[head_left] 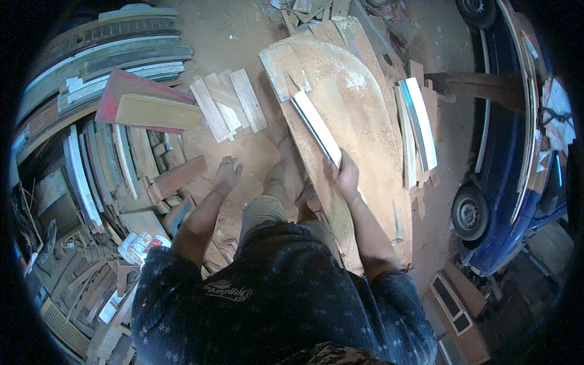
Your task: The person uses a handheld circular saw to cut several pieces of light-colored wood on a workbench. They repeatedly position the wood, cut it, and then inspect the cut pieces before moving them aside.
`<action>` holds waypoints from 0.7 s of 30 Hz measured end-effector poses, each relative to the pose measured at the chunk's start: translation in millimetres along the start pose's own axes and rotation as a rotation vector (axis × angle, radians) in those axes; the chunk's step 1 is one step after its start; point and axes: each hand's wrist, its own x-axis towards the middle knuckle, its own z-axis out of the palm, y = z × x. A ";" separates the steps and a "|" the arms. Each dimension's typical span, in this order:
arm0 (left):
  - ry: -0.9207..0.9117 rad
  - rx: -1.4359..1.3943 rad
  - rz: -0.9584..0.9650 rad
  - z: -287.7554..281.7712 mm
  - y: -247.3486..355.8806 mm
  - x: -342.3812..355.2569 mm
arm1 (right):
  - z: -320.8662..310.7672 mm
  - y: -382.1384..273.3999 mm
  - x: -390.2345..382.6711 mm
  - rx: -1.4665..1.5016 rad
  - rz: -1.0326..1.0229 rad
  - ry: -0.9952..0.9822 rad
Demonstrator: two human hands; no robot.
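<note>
My right hand [347, 176] is wrapped round the near end of a long narrow board with a white face and a dark edge [317, 126]. The board lies slantwise along the left side of a large dusty wooden worktop [359, 115] with a rounded far end. Part of its near end is hidden under my hand. My left hand [228, 175] hangs away from the worktop on the left, holding nothing, its fingers apart and slightly bent. Beyond that hand, several pale wooden planks [248, 100] lie side by side and partly crossed on the ground.
White and blue-edged strips [420, 125] lean along the worktop's right side. A red panel under a yellowish board [157, 112] rests near stacked planks [131, 45] at the left. Offcuts [97, 286] and white tubs [137, 246] crowd the lower left. A blue vehicle [505, 201] stands at the right.
</note>
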 end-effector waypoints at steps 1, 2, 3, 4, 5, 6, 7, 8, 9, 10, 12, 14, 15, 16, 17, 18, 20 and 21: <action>0.020 -0.015 -0.013 3.1 -2.8 -14.7 | -3.9 -6.6 5.7 0.016 -0.011 -0.007; 0.039 -0.029 -0.025 6.0 -5.8 -30.7 | -4.5 -9.7 9.6 0.034 -0.021 -0.012; 0.066 -0.034 -0.029 5.6 -7.4 -42.1 | -1.5 -3.6 10.3 -0.007 0.017 -0.038; 0.090 -0.045 -0.031 10.1 -6.6 -53.4 | -1.7 -1.0 10.1 -0.009 0.014 -0.029; 0.113 -0.053 -0.028 13.0 -6.0 -64.9 | 0.2 0.1 8.9 -0.008 0.014 -0.016; 0.124 -0.120 -0.034 17.4 -14.5 -76.8 | 2.2 5.3 11.0 -0.018 -0.100 0.092; 0.114 -0.185 -0.021 26.3 -20.7 -86.6 | 1.7 11.4 7.7 -0.037 -0.204 0.208; 0.109 -0.265 -0.030 43.7 -30.5 -101.7 | -14.6 -9.9 -5.6 -0.025 -0.178 0.237; 0.025 -0.132 -0.056 28.7 16.0 -118.0 | -20.6 4.5 -16.1 -0.004 -0.176 0.193; -0.062 0.008 -0.100 -5.9 72.9 -148.5 | -48.7 -11.1 -50.3 0.143 -0.101 0.153; -0.134 -0.293 -0.118 47.7 19.0 -159.2 | -59.5 16.5 -110.1 0.116 -0.123 0.216; -0.295 -0.531 -0.300 92.3 -13.6 -158.3 | -83.4 61.7 -187.0 0.033 -0.087 0.203; -0.311 -0.543 -0.292 103.4 -6.6 -163.0 | -81.6 103.5 -222.1 0.007 0.018 0.185; -0.312 -0.561 -0.294 112.0 2.4 -170.6 | -77.3 152.4 -259.1 -0.009 0.108 0.159; -0.302 -0.583 -0.304 119.3 12.1 -172.7 | -78.1 189.9 -291.3 -0.100 0.307 0.060; -0.291 -0.616 -0.315 127.8 19.0 -177.2 | -83.3 219.1 -322.5 -0.179 0.497 -0.061; -0.235 -0.727 -0.364 147.9 11.4 -194.0 | -96.1 252.4 -362.5 -0.285 0.624 -0.155; -0.285 -0.678 -0.344 144.7 35.4 -194.7 | -79.0 283.3 -395.3 -0.302 0.739 -0.100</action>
